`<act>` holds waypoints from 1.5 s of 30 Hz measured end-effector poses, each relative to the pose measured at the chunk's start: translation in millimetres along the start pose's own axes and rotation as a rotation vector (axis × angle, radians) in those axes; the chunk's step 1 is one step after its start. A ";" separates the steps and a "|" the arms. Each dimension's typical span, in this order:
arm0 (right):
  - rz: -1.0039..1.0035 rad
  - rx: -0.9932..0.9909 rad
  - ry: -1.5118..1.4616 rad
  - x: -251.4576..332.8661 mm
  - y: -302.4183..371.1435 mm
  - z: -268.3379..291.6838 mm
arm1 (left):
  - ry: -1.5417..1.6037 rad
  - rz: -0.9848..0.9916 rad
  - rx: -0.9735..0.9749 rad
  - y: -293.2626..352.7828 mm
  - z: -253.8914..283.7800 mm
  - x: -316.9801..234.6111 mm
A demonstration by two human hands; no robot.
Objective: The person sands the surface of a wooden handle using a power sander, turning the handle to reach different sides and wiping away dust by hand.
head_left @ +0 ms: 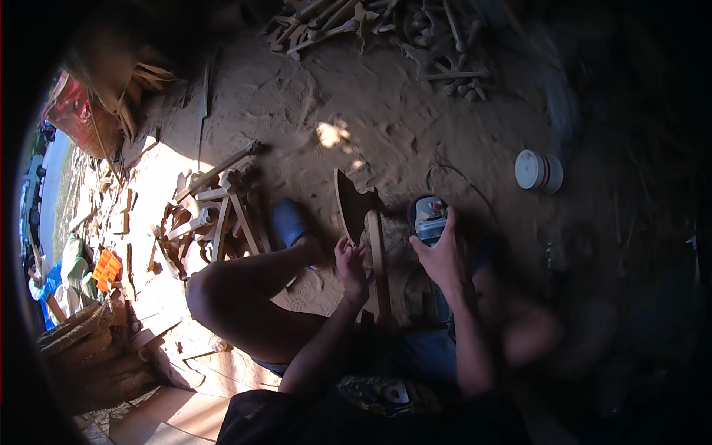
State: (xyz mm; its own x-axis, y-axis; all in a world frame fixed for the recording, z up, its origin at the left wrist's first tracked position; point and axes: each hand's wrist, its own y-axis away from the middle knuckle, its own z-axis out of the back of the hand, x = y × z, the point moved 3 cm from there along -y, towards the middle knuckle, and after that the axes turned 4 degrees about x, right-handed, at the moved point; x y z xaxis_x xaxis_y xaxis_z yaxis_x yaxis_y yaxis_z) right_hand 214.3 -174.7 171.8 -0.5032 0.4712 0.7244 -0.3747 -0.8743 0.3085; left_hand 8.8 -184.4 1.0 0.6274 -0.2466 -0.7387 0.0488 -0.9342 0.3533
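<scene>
Between my bent legs stands a wooden axe [377,252] with a broad curved brown head and a long straight handle. My left hand [352,268] is at the lower tip of the head, fingers curled and seemingly pinching it. The handle's lower end reaches my lap. To the right, my right hand [443,259] grips a blue-grey power tool with a metal head, which looks like an angle grinder [430,221]. Thumb and fingers wrap its sides near the head. The tool's underside is hidden, and much of its body is in shadow.
Wooden pieces [222,208] lie piled by my left knee, and another pile [326,30] lies at the far side. A white round tub [529,170] rests on the sandy ground [297,96] at right. A thin cord [475,185] curves beyond the tool. An orange object [107,268] sits far left.
</scene>
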 end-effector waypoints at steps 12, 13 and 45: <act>0.061 -0.152 0.079 -1.4 12.1 102.7 | -0.940 -0.073 0.031 -99.7 -84.8 -144.9; 0.054 -0.138 0.079 13.0 14.9 111.9 | -0.995 -0.058 0.149 -103.6 -100.3 -155.0; 0.053 0.160 0.008 -37.5 -37.5 -13.6 | -1.723 -0.807 1.115 -100.0 -158.5 -132.4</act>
State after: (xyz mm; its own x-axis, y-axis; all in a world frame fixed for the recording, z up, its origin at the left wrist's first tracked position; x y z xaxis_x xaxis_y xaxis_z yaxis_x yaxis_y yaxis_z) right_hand 236.6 -157.9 124.7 -0.5255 0.4240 0.7376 -0.2187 -0.9052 0.3645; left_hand 44.0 -17.5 154.5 -0.4215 0.8228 -0.3812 -0.8618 -0.4942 -0.1138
